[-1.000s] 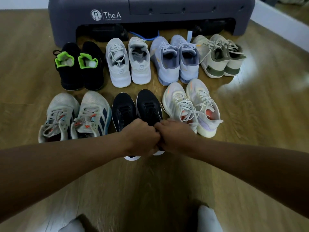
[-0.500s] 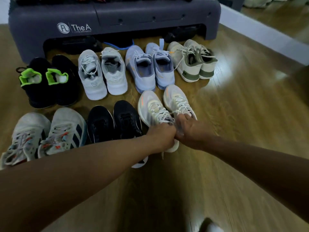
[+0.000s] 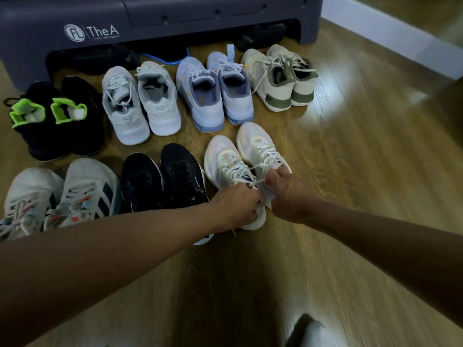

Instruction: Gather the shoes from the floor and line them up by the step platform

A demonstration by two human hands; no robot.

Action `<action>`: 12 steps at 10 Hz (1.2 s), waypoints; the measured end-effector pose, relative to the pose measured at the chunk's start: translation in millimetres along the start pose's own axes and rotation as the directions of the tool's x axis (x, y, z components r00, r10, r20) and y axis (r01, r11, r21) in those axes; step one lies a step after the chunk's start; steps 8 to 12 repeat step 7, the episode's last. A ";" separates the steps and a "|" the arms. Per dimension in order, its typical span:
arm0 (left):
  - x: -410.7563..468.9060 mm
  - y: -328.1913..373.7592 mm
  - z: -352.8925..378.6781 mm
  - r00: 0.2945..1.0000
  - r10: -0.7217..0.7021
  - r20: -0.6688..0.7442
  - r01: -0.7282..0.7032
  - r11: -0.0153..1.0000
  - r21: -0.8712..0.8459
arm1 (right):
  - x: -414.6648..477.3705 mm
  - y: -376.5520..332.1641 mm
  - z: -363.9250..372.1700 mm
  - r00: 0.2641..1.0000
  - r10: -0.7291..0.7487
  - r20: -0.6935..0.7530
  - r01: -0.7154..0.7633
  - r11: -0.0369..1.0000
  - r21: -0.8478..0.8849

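Several pairs of shoes stand in two rows on the wooden floor before the dark grey step platform (image 3: 155, 18). The front row ends on the right with a white pair with orange accents: its left shoe (image 3: 225, 161) and right shoe (image 3: 258, 146). My left hand (image 3: 238, 204) grips the heel end of the left white shoe. My right hand (image 3: 285, 194) grips the heel end of the right one, fingers curled by the laces. Both heels are mostly hidden under my hands. A black pair (image 3: 162, 179) stands just left of them.
The back row holds a black pair with green lining (image 3: 55, 116), a light grey pair (image 3: 140, 101), a pale blue pair (image 3: 215, 93) and a cream and olive pair (image 3: 280, 76). A white striped pair (image 3: 57, 194) is front left. A white skirting board (image 3: 390, 36) runs at right.
My hands went from the black pair to the white pair with orange accents and now grip its heels. The view shifted right, so the rows of shoes sit further left.
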State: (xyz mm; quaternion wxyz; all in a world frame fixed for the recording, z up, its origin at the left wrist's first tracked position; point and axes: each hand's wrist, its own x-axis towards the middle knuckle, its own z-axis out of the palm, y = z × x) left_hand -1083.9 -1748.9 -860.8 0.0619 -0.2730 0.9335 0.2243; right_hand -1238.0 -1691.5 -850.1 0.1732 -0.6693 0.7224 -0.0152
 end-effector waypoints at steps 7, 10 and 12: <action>-1.3 2.3 -18.9 0.995 0.050 -0.085 -0.038 0.990 0.135 | 10.7 -27.2 -9.1 0.999 -0.027 -0.044 0.011 0.940 -0.341; -1.3 2.3 -18.9 0.995 0.050 -0.085 -0.038 0.990 0.135 | 10.7 -27.2 -9.1 0.999 -0.027 -0.044 0.011 0.940 -0.341; -1.3 2.3 -18.9 0.995 0.050 -0.085 -0.038 0.990 0.135 | 10.7 -27.2 -9.1 0.999 -0.027 -0.044 0.011 0.940 -0.341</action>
